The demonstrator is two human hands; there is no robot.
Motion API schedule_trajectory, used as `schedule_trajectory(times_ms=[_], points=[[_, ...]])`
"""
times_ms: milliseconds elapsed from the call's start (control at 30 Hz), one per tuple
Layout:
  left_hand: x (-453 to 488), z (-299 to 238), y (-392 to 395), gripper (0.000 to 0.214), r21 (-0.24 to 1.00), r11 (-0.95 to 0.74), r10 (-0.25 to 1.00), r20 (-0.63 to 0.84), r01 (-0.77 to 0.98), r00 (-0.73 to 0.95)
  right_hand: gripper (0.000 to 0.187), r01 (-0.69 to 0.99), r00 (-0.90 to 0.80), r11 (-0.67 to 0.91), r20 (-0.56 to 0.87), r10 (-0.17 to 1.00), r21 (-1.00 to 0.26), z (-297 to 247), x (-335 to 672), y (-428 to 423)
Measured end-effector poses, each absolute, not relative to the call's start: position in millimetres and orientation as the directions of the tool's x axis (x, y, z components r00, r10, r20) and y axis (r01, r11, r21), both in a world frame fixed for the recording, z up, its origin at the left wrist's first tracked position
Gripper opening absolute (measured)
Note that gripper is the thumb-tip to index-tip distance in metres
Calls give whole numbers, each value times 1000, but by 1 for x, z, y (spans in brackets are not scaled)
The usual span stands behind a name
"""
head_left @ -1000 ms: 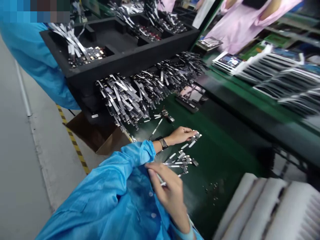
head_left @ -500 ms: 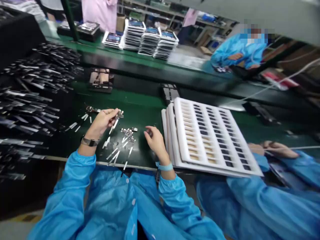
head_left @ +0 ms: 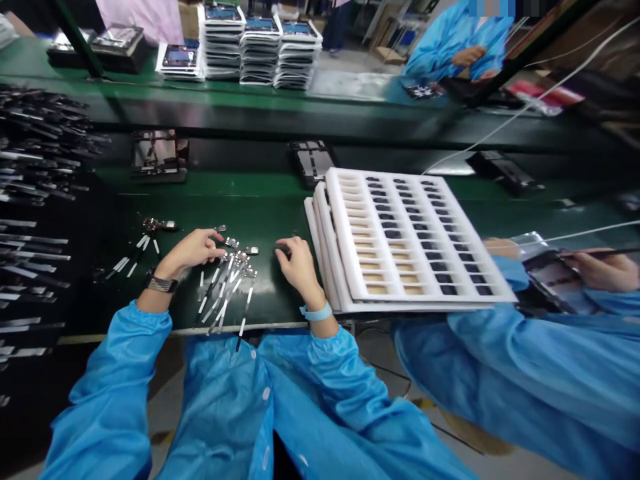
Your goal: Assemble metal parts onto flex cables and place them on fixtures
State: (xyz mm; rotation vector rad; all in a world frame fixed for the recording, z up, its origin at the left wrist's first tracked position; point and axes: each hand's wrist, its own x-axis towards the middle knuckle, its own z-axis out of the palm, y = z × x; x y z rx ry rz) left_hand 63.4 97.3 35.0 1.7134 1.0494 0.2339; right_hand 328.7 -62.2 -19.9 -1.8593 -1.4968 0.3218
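Small flex cables [head_left: 231,277] with metal connector ends and black-and-white tails lie in a loose heap on the green bench. My left hand [head_left: 196,248] is at the heap's upper left, thumb and index finger parted, with nothing visible held between them. To the right of the heap, my right hand [head_left: 299,268] hovers near the bench, its fingers loosely curved and apart from the thumb. Nothing shows in it. A smaller bunch of the same cables [head_left: 145,243] lies to the left, beyond my left wrist.
Stacked white foam trays [head_left: 356,297] with slotted dark parts stand right of my right hand. Many more cables [head_left: 33,247] cover the left side. Device panels [head_left: 159,155] sit along the back ledge. A co-worker's hand [head_left: 607,268] works at the right.
My left hand has let go of the cables it held, and they now lie in the heap, which is larger. My right hand stays beside the trays. The view has shifted.
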Motion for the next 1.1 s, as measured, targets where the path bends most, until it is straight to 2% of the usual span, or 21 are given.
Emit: schedule_trajectory(times_ms=[133, 233, 333, 433, 533, 600, 700, 767, 867, 933, 1100], points=[[46, 45, 98, 59, 877, -18, 761, -299, 480, 576, 22, 817, 67, 16, 122, 990, -576, -12, 302, -25], [34, 55, 94, 49, 901, 1, 787, -268, 434, 556, 14, 858, -45, 44, 12, 999, -511, -3, 294, -7], [25, 72, 86, 31, 907, 22, 781, -278, 421, 559, 11, 890, -28, 1, -54, 998, -456, 4, 296, -1], [23, 96, 76, 28, 948, 54, 781, -236, 315, 578, 21, 899, 38, -75, -92, 995, -432, 7, 301, 1], [27, 122, 65, 33, 990, 89, 771, -138, 110, 622, 29, 860, 63, -107, -104, 993, -499, 6, 309, 4], [33, 135, 61, 36, 993, 113, 765, -67, -31, 640, 24, 780, 87, -110, -68, 994, -616, 4, 316, 8], [48, 138, 66, 30, 965, 130, 820, 25, -228, 572, 21, 522, 156, -127, -52, 986, -843, 2, 325, 14], [60, 130, 78, 24, 929, 131, 885, 47, -345, 463, 19, 331, 181, -108, -49, 982, -937, 2, 329, 18], [75, 106, 100, 18, 890, 122, 958, 10, -439, 287, 12, 154, 152, 2, 26, 988, -988, 5, 329, 20], [81, 88, 112, 21, 885, 130, 979, -42, -447, 201, 18, 89, 108, 57, 66, 992, -994, 8, 326, 19], [92, 49, 119, 28, 878, 185, 980, -130, -443, 150, 31, -1, 68, 36, 36, 997, -999, 10, 320, 14]])
